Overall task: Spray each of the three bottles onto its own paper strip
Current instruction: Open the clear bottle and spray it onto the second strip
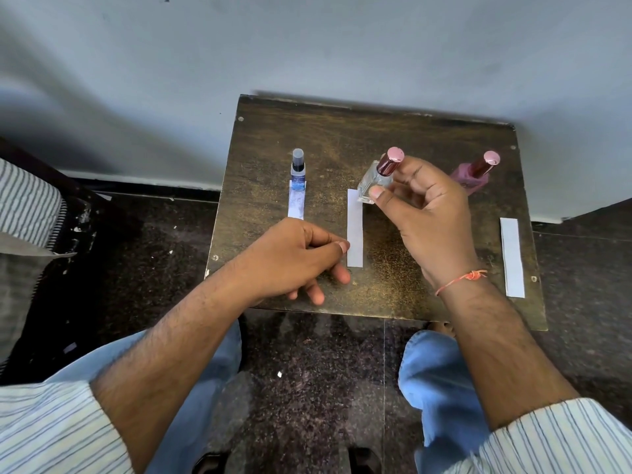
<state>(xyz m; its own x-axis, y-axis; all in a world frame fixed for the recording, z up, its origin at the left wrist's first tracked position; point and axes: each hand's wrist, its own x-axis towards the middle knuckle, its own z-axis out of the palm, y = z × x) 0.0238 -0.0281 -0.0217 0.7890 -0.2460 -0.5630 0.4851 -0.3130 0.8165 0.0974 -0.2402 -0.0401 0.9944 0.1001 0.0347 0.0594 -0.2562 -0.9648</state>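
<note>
Three bottles are on or over a small dark wooden table [393, 295]. A blue-labelled bottle with a grey cap [298, 169] stands on the top end of the left paper strip [296, 205]. My right hand [427, 213] holds a clear square bottle with a pink-topped maroon cap [378, 177], tilted, just above the top of the middle strip [354, 230]. A pink bottle with the same kind of cap [473, 174] stands at the back right, partly hidden by my right hand. My left hand [297, 261] rests on the table, its thumb tip touching the middle strip's left edge. The right strip [512, 256] lies alone.
The table stands against a pale wall [307, 46] on a dark speckled floor [307, 371]. My knees in blue jeans [434, 381] are just below the table's front edge. A striped cloth on dark furniture [27, 213] is at the left.
</note>
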